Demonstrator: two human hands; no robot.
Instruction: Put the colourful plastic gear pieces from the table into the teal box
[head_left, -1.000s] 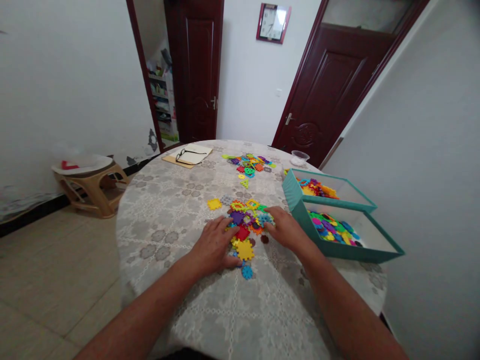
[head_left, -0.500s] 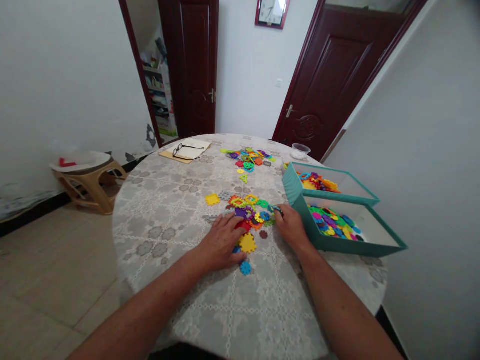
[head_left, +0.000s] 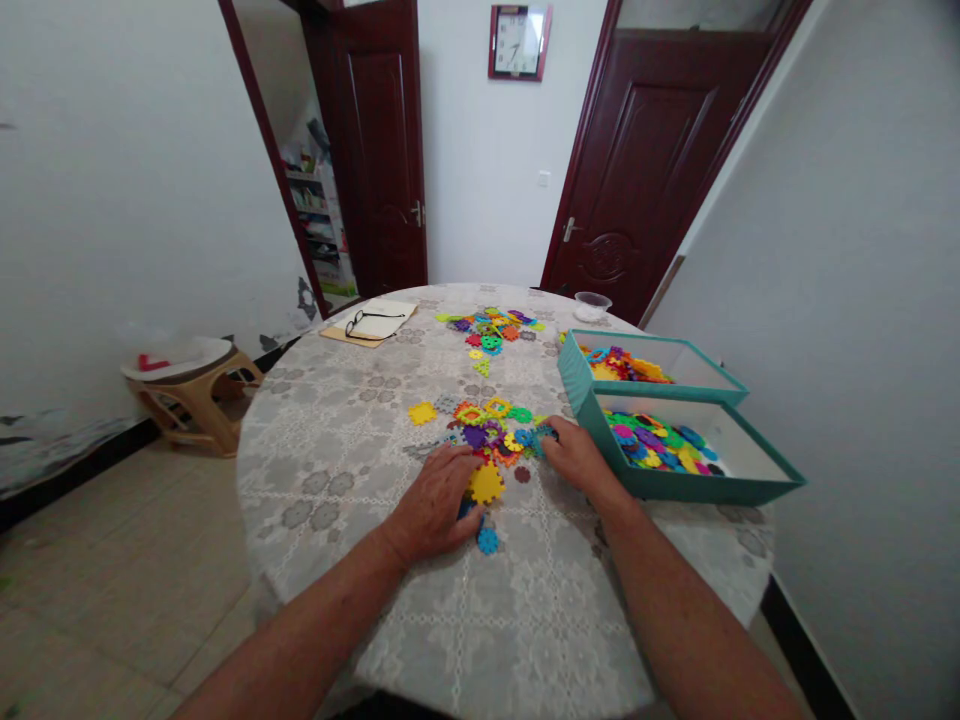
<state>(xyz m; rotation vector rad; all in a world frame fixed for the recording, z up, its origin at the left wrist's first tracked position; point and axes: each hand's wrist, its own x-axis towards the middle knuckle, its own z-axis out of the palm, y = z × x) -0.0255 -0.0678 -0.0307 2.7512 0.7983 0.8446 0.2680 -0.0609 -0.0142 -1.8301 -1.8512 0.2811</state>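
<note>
Colourful plastic gear-shaped pieces lie in a loose pile at the middle of the table (head_left: 337,560). My left hand (head_left: 436,500) rests over the pile's near left side, fingers apart, touching a yellow piece (head_left: 486,483) and partly covering a dark blue one. A blue round piece (head_left: 488,541) lies just below its thumb. At the pile's right edge, my right hand (head_left: 574,453) has its fingers closed around a small dark or teal piece (head_left: 546,434), partly hidden by the fingers. A brown piece (head_left: 523,475) sits between the hands.
Two teal boxes (head_left: 697,491) with more pieces stand at the right. Farther back are another pile (head_left: 491,341), a clear bowl (head_left: 592,305), and glasses (head_left: 364,318) on paper. A stool (head_left: 196,400) stands left of the table.
The view has tilted up a little. My left hand has drawn slightly back toward me over the pieces. My right hand stays by the pile's right edge.
</note>
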